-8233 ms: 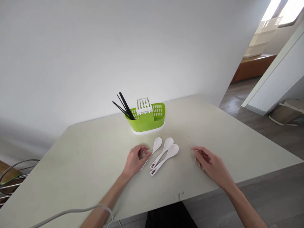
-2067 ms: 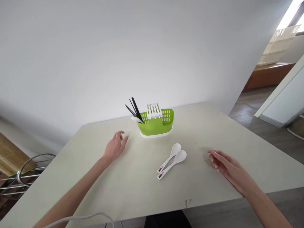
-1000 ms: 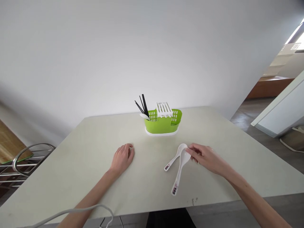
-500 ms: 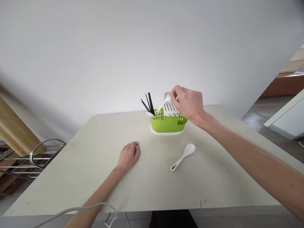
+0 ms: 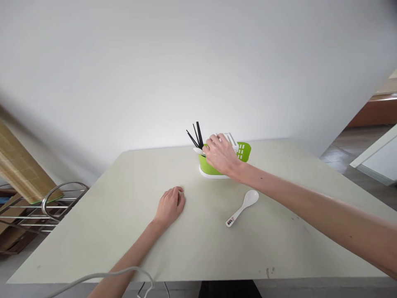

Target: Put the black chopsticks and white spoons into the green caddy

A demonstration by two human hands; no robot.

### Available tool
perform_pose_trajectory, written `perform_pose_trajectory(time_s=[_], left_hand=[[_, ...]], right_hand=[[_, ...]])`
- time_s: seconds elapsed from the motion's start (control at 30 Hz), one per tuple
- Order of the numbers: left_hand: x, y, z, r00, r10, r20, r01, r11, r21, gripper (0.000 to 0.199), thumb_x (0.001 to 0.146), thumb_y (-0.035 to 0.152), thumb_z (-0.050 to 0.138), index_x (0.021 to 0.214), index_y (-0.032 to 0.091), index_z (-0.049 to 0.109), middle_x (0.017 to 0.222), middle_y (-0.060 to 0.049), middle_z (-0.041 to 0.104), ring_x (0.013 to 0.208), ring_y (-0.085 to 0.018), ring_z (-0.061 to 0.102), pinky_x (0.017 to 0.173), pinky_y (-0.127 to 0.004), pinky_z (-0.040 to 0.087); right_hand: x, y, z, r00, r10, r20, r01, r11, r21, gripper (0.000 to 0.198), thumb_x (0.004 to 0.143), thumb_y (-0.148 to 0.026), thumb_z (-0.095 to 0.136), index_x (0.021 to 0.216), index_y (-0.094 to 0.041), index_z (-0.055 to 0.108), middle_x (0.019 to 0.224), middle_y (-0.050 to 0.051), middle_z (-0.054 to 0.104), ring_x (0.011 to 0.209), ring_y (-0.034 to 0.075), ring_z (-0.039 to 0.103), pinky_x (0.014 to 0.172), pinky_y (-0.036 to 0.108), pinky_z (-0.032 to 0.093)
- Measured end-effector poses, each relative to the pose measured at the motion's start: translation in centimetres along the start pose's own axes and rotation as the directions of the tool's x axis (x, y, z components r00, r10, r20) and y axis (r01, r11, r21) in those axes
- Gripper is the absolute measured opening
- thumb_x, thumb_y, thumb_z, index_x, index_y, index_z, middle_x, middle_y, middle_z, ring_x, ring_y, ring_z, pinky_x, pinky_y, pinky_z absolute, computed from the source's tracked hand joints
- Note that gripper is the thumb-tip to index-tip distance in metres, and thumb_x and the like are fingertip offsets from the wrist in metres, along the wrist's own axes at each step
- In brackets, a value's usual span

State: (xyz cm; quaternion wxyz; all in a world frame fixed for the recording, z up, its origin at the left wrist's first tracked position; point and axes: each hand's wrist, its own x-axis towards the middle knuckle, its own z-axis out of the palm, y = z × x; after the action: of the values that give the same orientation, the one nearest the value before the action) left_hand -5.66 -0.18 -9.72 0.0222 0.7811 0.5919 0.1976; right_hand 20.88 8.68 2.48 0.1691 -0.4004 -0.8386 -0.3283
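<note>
My right hand (image 5: 221, 155) is at the left part of a green cutlery basket (image 5: 207, 167) with a white base, its fingers curled down and closed over the basket's left compartment. The white spoon it carried is hidden behind the hand; I cannot tell if the fingers still grip it. Black chopsticks (image 5: 198, 135) and another white spoon (image 5: 198, 151) stick out at the basket's left end. My left hand (image 5: 170, 206) rests on the table, fingers curled in, with nothing visible in it. A white spoon (image 5: 242, 208) lies on the table beneath my right forearm.
The pale table (image 5: 102, 231) meets a white wall behind the basket. A grey cable (image 5: 118, 272) crosses my left forearm at the front edge. To the left stand a metal rack (image 5: 52, 205) and a rolled bamboo mat (image 5: 27, 165).
My right hand has moved left and down with the white spoon, from above the basket to its left compartment, and the spoon has gone out of sight. The left hand stays put.
</note>
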Motion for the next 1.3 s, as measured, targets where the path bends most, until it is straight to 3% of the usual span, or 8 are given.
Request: perform_pose_trajectory(time_s=[0.23, 0.43, 0.6, 0.67, 0.77, 0.93, 1.2, 1.3], left_hand=[[0.1, 0.0, -0.1, 1.000, -0.005, 0.005, 0.005, 1.000, 0.009, 0.020, 0.102, 0.031, 0.041, 0.108, 0.024, 0.058, 0.085, -0.005, 0.069, 0.079, -0.026, 0.065, 0.080, -0.042, 0.052], [0.1, 0.1, -0.1, 1.000, -0.012, 0.008, 0.012, 1.000, 0.019, 0.020, 0.103, 0.032, 0.039, 0.108, 0.024, 0.057, 0.088, -0.006, 0.070, 0.082, -0.026, 0.065, 0.080, -0.042, 0.051], [0.2, 0.2, -0.2, 1.000, -0.014, 0.011, 0.014, 1.000, 0.027, 0.022, 0.102, 0.034, 0.039, 0.109, 0.024, 0.058, 0.087, -0.006, 0.070, 0.082, -0.027, 0.066, 0.079, -0.042, 0.052], [0.3, 0.3, -0.2, 1.000, -0.018, 0.010, 0.017, 0.999, 0.027, 0.023, 0.102, 0.034, 0.039, 0.109, 0.024, 0.058, 0.086, -0.006, 0.069, 0.082, -0.027, 0.066, 0.079, -0.042, 0.052], [0.4, 0.4, -0.3, 1.000, -0.019, 0.007, 0.019, 0.999, 0.029, 0.024, 0.102, 0.035, 0.039, 0.109, 0.024, 0.059, 0.085, -0.006, 0.069, 0.082, -0.027, 0.066, 0.078, -0.042, 0.052], [0.6, 0.6, -0.4, 1.000, -0.018, 0.006, 0.018, 0.999, 0.041, 0.025, 0.101, 0.037, 0.039, 0.109, 0.024, 0.059, 0.084, -0.005, 0.069, 0.081, -0.027, 0.066, 0.077, -0.042, 0.052], [0.7, 0.5, -0.3, 1.000, -0.023, 0.014, 0.022, 0.999, 0.046, 0.024, 0.102, 0.036, 0.038, 0.108, 0.024, 0.057, 0.086, -0.005, 0.069, 0.083, -0.027, 0.067, 0.078, -0.041, 0.051], [0.7, 0.5, -0.3, 1.000, -0.018, 0.012, 0.018, 0.999, 0.049, 0.024, 0.102, 0.037, 0.038, 0.108, 0.023, 0.058, 0.086, -0.005, 0.069, 0.083, -0.027, 0.066, 0.078, -0.041, 0.050]], right_hand=[[-1.4, 0.2, -0.4, 0.999, -0.026, -0.024, 0.027, 0.998, 0.061, 0.026, 0.103, -0.019, 0.050, 0.103, -0.010, 0.074, 0.111, 0.021, 0.071, 0.111, 0.035, 0.055, 0.104, 0.051, 0.037], [-7.0, 2.3, -2.1, 0.985, -0.057, -0.166, 0.103, 0.952, 0.287, 0.025, 0.106, -0.020, 0.045, 0.106, -0.017, 0.070, 0.116, 0.015, 0.070, 0.112, 0.030, 0.058, 0.099, 0.044, 0.043], [-14.2, 4.3, -2.0, 0.995, 0.011, 0.096, -0.053, 0.893, 0.447, 0.022, 0.106, -0.025, 0.044, 0.103, -0.022, 0.066, 0.106, 0.010, 0.071, 0.091, 0.024, 0.067, 0.082, 0.037, 0.048], [-16.7, 4.7, -1.3, 0.943, 0.121, 0.310, -0.254, 0.863, 0.436, 0.022, 0.105, -0.032, 0.045, 0.107, -0.023, 0.065, 0.108, 0.009, 0.071, 0.083, 0.023, 0.068, 0.073, 0.035, 0.048], [-19.3, 4.6, 0.1, 0.788, 0.279, 0.549, -0.537, 0.748, 0.390, 0.026, 0.103, -0.042, 0.049, 0.115, -0.025, 0.064, 0.113, 0.009, 0.074, 0.083, 0.023, 0.071, 0.072, 0.035, 0.049], [-20.1, 2.4, 2.1, 0.615, 0.317, 0.722, -0.761, 0.479, 0.438, 0.021, 0.096, -0.044, 0.058, 0.093, -0.024, 0.066, 0.093, 0.007, 0.078, 0.086, 0.026, 0.071, 0.069, 0.033, 0.047], [-16.6, 2.1, -1.7, 0.683, 0.280, 0.675, -0.730, 0.292, 0.618, 0.025, 0.101, -0.045, 0.051, 0.091, -0.025, 0.063, 0.076, 0.001, 0.077, 0.067, 0.019, 0.069, 0.059, 0.028, 0.046], [-13.8, 3.8, -5.2, 0.768, 0.435, 0.470, -0.630, 0.379, 0.678, 0.025, 0.102, -0.045, 0.053, 0.094, -0.025, 0.064, 0.079, 0.000, 0.076, 0.064, 0.017, 0.068, 0.063, 0.028, 0.046]])
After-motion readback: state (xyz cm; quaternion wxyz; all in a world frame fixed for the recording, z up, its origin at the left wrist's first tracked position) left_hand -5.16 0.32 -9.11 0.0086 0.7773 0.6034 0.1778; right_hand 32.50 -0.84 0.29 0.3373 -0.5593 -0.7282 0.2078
